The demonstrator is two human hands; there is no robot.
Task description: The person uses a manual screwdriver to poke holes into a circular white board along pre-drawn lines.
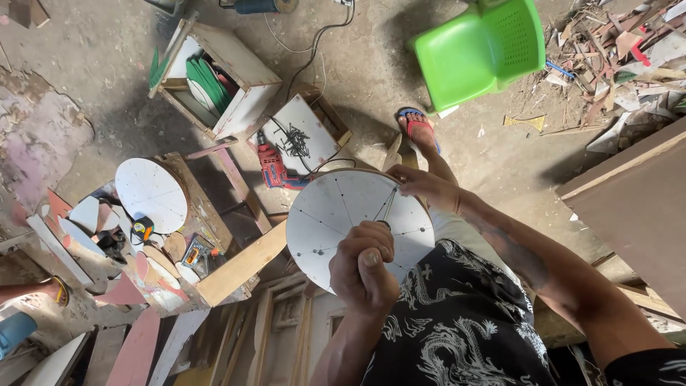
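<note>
Left hand [364,264] grips a screwdriver [388,207] over the white disc [336,214]; right hand [421,184] pinches its rim.

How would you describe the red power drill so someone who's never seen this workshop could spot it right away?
Start at the green plastic chair at the top and move down-left to the shallow white-bottomed wooden tray holding dark screws. The red drill lies on the floor at the tray's lower-left edge, the only bright red tool there.

- round disc [336,214]: smooth, matt white board, thin pencil lines
- screwdriver [388,207]: slim shiny metal shaft
- chair [480,46]: glossy green plastic
- crate [214,75]: rough bare wood
- floor [93,64]: rough, dusty concrete
</note>
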